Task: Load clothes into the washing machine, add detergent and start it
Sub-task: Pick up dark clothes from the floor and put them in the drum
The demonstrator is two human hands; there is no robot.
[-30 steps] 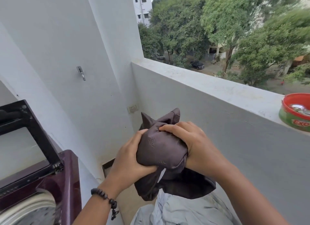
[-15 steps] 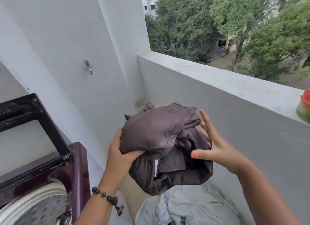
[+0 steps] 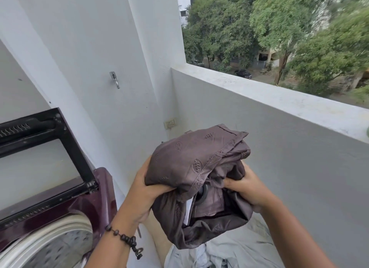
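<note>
A person is standing on a balcony and holding a bunched brown garment (image 3: pixel 196 168) up in front of the chest with both hands, clear of everything around it. The left hand (image 3: pixel 146 190) is gripping the garment's left edge, thumb curled over a fold of the cloth and fingers hidden behind it; a beaded bracelet (image 3: pixel 124 240) is hanging on that wrist. The right hand (image 3: pixel 246 189) is clutching the darker inner folds on the right side, fingers curled into the fabric. The garment is patterned with small stitched motifs, its upper part is lying folded over in a thick roll, and its lower part is sagging open like a pouch, with a white label showing inside. Directly below it, a pale grey-blue cloth (image 3: pixel 225 251) is lying crumpled at the bottom edge of the view. To the left, well apart from the garment, the washing machine (image 3: pixel 93 200) is standing with its maroon top and its dark-framed lid (image 3: pixel 65 140) raised, and the perforated drum (image 3: pixel 60 247) is showing through the opening. A metal hook (image 3: pixel 115 79) is sticking out of the white wall behind, a socket plate (image 3: pixel 170 124) is sitting in the corner, and the parapet ledge (image 3: pixel 269 100) is running across to the right, with trees beyond it.
</note>
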